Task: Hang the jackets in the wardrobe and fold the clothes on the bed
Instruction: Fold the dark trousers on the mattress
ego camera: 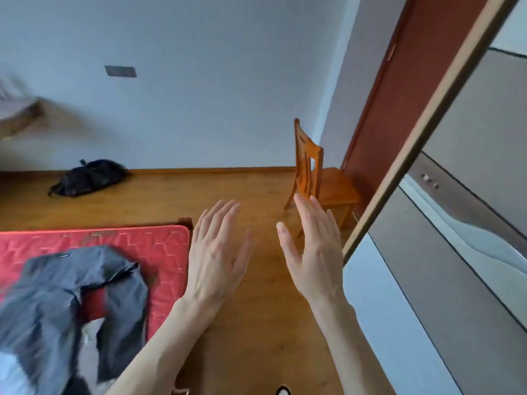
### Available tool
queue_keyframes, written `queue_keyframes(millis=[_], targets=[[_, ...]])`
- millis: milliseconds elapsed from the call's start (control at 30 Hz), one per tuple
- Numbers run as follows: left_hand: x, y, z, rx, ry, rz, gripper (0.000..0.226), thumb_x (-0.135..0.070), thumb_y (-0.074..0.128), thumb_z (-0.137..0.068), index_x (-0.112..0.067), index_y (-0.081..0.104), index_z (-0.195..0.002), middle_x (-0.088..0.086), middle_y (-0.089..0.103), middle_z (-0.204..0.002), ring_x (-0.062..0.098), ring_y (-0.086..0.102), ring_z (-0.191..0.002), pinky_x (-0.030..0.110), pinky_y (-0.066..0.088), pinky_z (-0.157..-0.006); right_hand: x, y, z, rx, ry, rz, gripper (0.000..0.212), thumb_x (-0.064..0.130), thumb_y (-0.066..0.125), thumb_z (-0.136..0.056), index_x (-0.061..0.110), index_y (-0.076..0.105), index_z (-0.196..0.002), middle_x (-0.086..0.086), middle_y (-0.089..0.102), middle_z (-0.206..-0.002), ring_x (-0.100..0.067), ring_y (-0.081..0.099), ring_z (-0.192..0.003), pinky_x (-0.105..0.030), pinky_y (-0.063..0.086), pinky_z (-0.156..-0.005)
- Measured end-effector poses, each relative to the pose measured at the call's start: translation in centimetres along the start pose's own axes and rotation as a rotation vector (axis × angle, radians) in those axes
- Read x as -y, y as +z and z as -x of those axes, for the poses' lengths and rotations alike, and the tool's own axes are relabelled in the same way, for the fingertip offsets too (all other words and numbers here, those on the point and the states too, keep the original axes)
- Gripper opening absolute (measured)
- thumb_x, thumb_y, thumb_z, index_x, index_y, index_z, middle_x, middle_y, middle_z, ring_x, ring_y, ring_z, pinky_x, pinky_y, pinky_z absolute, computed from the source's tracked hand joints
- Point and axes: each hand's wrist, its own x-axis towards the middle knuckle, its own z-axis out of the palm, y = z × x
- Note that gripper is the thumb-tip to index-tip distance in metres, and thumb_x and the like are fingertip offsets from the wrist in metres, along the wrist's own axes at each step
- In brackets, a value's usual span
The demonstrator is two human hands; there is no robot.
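Note:
A dark grey jacket (74, 303) lies spread and rumpled on the red quilted mattress (165, 243) at the lower left, with some white cloth (88, 334) showing under it. My left hand (216, 252) is raised over the floor just right of the mattress corner, fingers straight, holding nothing. My right hand (313, 252) is raised beside it, fingers straight, empty, close to the wardrobe's sliding door edge (399, 166). The wardrobe (470, 223) fills the right side of the view.
A wooden chair (316, 178) stands by the wall near a reddish-brown door (399, 95). A black bag (88, 176) lies on the wooden floor (199, 195) against the far wall. A blurred wooden piece of furniture (20, 118) is at the far left.

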Motion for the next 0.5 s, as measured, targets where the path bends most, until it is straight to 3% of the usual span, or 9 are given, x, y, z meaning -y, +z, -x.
queue_keyframes(millis=[200, 500], targets=[[8.0, -1.2, -0.5, -0.166, -0.286, -0.140, 0.045, -0.034, 0.052, -0.106, -0.013, 0.056, -0.146, 0.002, 0.057, -0.151, 0.019, 0.046, -0.147, 0.050, 0.040, -0.117, 3.5, 10.8, -5.8, 0.172, -0.226, -0.230, 0.059, 0.050, 0.049, -0.107, 0.016, 0.046, -0.155, 0.001, 0.049, -0.159, -0.014, 0.035, -0.153, -0.044, 0.030, -0.126], [14.7, -5.5, 1.6, -0.345, -0.628, -0.458, 0.051, -0.038, 0.051, -0.103, -0.013, 0.055, -0.147, 0.005, 0.058, -0.149, 0.026, 0.049, -0.142, 0.046, 0.040, -0.118, 8.7, 20.8, -9.8, 0.472, -0.467, -0.478, 0.061, 0.054, 0.046, -0.107, 0.022, 0.039, -0.158, 0.003, 0.044, -0.162, -0.011, 0.027, -0.156, -0.043, 0.023, -0.129]])
